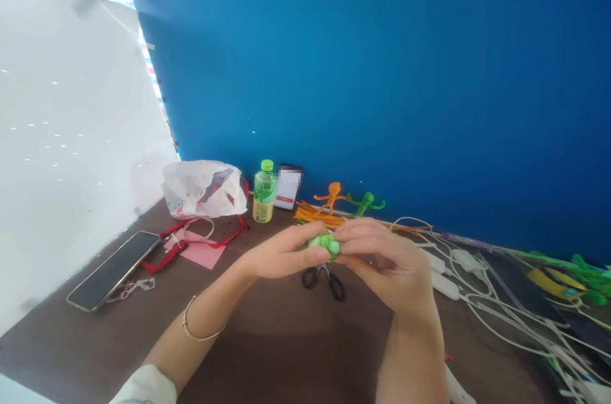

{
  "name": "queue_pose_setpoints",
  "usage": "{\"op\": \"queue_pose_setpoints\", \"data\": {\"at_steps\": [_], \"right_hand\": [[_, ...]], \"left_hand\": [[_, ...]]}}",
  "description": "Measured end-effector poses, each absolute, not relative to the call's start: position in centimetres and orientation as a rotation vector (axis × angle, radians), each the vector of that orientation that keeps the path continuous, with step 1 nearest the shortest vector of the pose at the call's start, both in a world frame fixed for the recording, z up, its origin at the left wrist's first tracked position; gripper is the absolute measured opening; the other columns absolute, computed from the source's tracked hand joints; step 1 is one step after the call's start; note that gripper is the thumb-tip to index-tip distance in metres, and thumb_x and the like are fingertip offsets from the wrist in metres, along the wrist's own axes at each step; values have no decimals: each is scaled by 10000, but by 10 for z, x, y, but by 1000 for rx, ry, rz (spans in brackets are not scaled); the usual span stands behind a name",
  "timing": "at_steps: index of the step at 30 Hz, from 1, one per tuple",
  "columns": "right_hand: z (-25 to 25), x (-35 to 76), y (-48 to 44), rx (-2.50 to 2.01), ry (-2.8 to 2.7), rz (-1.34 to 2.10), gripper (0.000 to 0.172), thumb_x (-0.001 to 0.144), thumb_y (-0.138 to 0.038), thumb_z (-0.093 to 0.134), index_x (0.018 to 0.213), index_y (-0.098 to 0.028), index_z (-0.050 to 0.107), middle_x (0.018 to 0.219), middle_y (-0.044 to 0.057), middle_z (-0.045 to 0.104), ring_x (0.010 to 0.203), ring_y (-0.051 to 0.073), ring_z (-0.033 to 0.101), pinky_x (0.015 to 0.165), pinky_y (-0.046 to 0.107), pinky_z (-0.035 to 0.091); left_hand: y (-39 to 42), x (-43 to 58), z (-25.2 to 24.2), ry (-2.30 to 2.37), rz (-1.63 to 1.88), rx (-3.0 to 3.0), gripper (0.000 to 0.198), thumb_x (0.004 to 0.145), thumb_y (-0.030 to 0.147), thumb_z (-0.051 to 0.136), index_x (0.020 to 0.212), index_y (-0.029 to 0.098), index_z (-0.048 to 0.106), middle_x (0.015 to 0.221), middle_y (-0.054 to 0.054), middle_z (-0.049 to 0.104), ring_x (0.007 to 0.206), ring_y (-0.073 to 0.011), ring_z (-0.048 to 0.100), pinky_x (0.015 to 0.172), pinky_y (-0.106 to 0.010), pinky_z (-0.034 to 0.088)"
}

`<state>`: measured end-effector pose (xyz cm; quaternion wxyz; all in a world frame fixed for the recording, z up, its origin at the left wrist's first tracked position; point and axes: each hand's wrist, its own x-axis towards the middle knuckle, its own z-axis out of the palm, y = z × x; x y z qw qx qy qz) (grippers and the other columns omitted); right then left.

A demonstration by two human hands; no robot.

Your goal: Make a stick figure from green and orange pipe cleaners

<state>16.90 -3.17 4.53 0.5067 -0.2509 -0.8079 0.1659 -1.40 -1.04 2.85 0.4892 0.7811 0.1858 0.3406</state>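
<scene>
A small light-green fuzzy piece [327, 242], seemingly of pipe cleaner, is held between my two hands above the table. My left hand [285, 252] pinches its left side between thumb and fingers. From the right, my right hand [394, 262] has its fingers closed over the other side, hiding part of it. Just beneath the hands lie black-handled scissors [337, 289], their blades mostly hidden. Behind my fingers is a bundle of orange pipe cleaners [317, 215]. An orange pipe-cleaner figure [334, 193] and a green one [367, 201] stand by the blue wall.
A green-capped bottle [264, 195] and a propped phone [287, 188] stand at the back, beside a white plastic bag [203, 191]. Another phone [113, 270], a red strap [165, 259] and pink paper [206, 254] lie left. White cables [501, 321] tangle across the right side.
</scene>
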Motion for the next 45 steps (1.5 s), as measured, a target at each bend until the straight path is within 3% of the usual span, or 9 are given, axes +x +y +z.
{"op": "queue_pose_setpoints", "data": {"at_steps": [9,16,21,39,45], "right_hand": [[46,168,-32,-602,-1947,368,268,670,-87,666,833,-298,681,848,17,684,811,208,611,726,386,494],[43,171,-31,-648,-1947,535,212,675,-143,673,831,-287,676,958,40,648,882,215,589,796,404,473],[40,169,-29,-669,-1869,606,144,680,-132,666,749,-259,674,895,41,639,816,192,591,692,337,492],[38,167,-27,-520,-1896,562,218,637,-151,706,810,-278,666,834,30,628,781,188,566,728,367,455],[41,162,-29,-492,-1894,575,196,645,-157,697,799,-274,670,802,31,620,752,182,561,690,354,462]], "left_hand": [[-10,-15,30,469,844,1972,294,819,453,382,756,167,393,684,26,355,608,-88,329,562,-216,284],[-10,-15,30,497,849,1970,315,798,474,409,757,162,422,681,18,375,615,-95,344,565,-219,291],[-10,-15,30,476,842,1980,301,798,455,424,777,156,444,688,14,384,611,-93,340,558,-217,289],[-9,-16,26,284,710,1768,363,789,500,425,754,142,473,591,8,464,543,-86,434,551,-221,369],[-12,-15,26,219,666,1600,311,797,454,450,813,144,477,633,21,414,526,-67,394,511,-209,343]]}}
